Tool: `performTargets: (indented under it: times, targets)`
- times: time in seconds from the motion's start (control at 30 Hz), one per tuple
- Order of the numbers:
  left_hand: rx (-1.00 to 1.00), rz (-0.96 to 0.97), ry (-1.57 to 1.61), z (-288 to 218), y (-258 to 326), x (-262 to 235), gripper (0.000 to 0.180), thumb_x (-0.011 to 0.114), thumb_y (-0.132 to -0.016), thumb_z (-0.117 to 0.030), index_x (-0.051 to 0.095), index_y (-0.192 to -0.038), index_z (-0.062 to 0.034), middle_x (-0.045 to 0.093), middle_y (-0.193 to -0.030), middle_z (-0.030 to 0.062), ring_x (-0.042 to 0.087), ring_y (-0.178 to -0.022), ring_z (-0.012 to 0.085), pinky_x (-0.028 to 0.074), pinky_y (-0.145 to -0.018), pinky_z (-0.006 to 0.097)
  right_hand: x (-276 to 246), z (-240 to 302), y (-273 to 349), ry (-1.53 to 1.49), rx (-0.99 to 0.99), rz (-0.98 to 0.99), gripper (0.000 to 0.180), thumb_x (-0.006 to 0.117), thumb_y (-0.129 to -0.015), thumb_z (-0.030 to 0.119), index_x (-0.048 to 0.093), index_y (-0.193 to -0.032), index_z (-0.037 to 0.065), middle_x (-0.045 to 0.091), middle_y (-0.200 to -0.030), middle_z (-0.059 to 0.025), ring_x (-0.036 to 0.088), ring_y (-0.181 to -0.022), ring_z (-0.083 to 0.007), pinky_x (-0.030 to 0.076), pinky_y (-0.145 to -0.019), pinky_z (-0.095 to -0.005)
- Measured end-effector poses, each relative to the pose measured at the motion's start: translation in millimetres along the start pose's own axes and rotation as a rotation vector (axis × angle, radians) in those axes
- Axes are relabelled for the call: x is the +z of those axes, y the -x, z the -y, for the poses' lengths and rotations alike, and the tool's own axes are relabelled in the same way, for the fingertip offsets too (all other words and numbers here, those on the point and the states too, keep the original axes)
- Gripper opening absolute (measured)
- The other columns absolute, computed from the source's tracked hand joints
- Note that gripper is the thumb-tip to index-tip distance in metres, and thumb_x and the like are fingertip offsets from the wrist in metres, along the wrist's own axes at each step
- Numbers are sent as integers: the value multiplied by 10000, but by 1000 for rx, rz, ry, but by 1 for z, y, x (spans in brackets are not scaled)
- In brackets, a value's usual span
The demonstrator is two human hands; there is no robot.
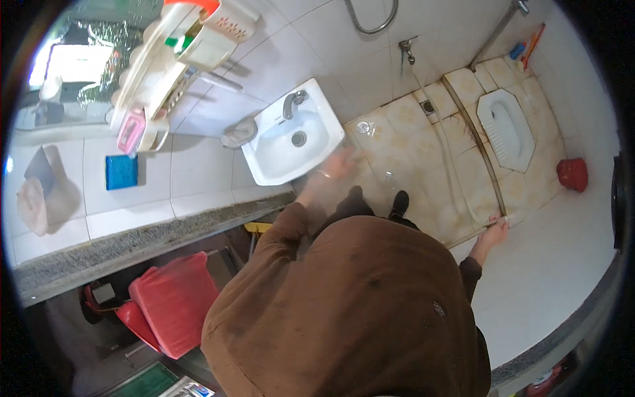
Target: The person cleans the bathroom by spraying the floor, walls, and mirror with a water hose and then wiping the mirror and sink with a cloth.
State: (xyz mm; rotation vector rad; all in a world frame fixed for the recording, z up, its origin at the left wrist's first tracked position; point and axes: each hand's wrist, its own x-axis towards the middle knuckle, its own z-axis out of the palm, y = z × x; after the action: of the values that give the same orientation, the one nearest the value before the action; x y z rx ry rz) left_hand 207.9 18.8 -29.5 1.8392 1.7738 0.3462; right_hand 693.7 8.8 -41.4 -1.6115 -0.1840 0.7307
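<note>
My right hand (494,231) is closed around the end of a pale, thin hose (452,157), low beside the white side wall. The hose trails back across the tiled floor to a small metal wall tap (407,51). My left hand (338,164) is smeared by motion at the near right edge of the white washbasin (272,173); its fingers cannot be made out. On the basin are a grey faucet (291,106) and a drain. A greyish cloth-like lump (239,132) rests at the basin's left corner.
A white squat toilet (506,129) is set in the floor behind a raised edge (477,142). A red bucket (572,174) stands at the far right. A floor drain (427,107) lies below the tap. Lower left is a red cloth-covered seat (175,301); shelves (159,73) hang upper left.
</note>
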Motion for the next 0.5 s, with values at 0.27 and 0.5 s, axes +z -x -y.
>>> performTargets:
  times: [0.27,0.5]
  targets:
    - [-567,-364,193,44,44,-40,485,622,-717,-286,517,-1095,-1,587,-954,177,584,-798,289,456,-729,365,119,13,-60,688,-379,322,235,516,-741,149,551,-916,-3,582,-736,-107,543,-676,-175,420,-651,-292]
    - [-374,-274,-212,25,-52,13,941,635,-656,-471,186,-1259,96,395,-1183,273,445,-1017,409,377,-862,414,244,11,-73,174,-268,480,325,525,-780,172,542,-1039,-23,599,-872,-88,547,-803,-145,417,-720,-250]
